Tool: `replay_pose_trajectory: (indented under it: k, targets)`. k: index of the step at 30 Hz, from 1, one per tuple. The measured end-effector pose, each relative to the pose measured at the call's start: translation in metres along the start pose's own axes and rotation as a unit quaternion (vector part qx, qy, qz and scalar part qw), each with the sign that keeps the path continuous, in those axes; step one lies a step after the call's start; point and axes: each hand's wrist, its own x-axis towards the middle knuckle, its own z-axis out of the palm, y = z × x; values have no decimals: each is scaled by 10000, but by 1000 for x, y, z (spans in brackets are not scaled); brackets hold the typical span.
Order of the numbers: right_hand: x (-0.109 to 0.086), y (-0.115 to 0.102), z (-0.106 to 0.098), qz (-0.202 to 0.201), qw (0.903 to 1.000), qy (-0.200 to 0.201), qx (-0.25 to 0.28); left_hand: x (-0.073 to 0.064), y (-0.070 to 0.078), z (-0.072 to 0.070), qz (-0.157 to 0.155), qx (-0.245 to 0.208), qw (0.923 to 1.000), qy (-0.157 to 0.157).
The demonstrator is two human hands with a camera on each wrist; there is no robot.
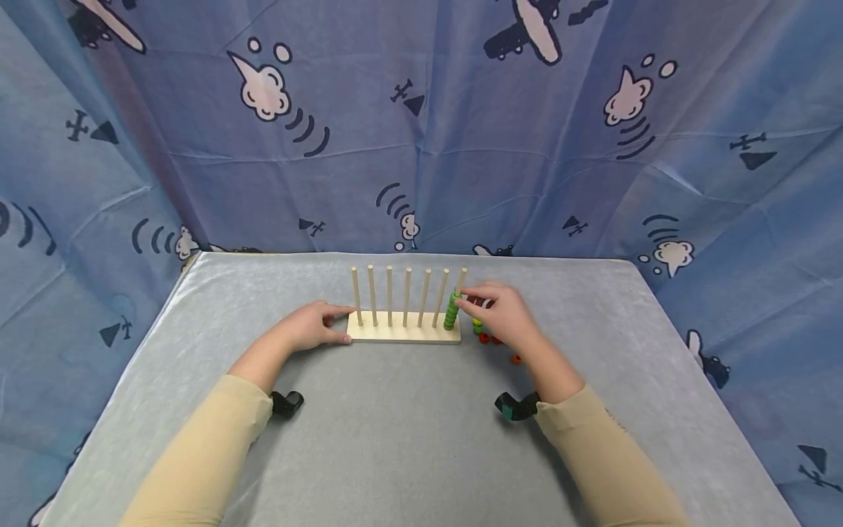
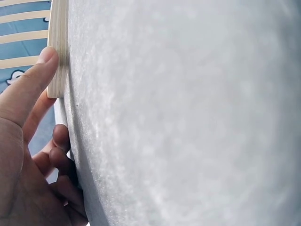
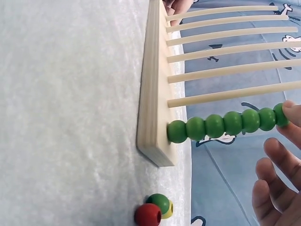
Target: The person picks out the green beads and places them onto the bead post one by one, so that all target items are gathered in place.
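Note:
A pale wooden peg stand (image 1: 402, 334) with a row of several upright rods sits on the table. Green beads (image 3: 214, 125) are stacked on its rightmost rod; the other rods are bare. My left hand (image 1: 308, 327) grips the stand's left end, its thumb (image 2: 47, 57) on the front edge and its forefinger at the end, while the other fingers curl beneath. At the stacked rod, my right hand (image 1: 503, 315) pinches the topmost green bead (image 3: 280, 114) between thumb and forefinger. Its remaining fingers are loosely bent and hold nothing visible.
Loose beads lie right of the stand, among them a red bead (image 3: 147, 215), a green bead (image 3: 158, 202) and a yellow one, partly under my right hand. Another red bead (image 1: 516, 359) lies nearer. Behind the grey-covered table (image 1: 395, 439) hangs a blue patterned curtain (image 1: 369, 146).

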Motion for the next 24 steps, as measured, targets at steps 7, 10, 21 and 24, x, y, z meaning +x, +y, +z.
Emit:
replay_pose_trajectory:
  k: [7, 10, 21, 24]
  targets:
    - [-2, 3, 0, 172, 9997, -7, 144, 1, 0, 0, -22, -23, 10000, -50]
    - [-4, 6, -2, 194, 9997, 34, 138, 1, 0, -1, -67, -49, 9999, -83]
    - [-12, 27, -10, 64, 9998, 50, -206, 0, 1, -1, -141, -58, 9997, -176]
    - [-15, 33, -14, -14, 9995, 12, -319, 0, 3, -1, -180, -37, 9997, -188]
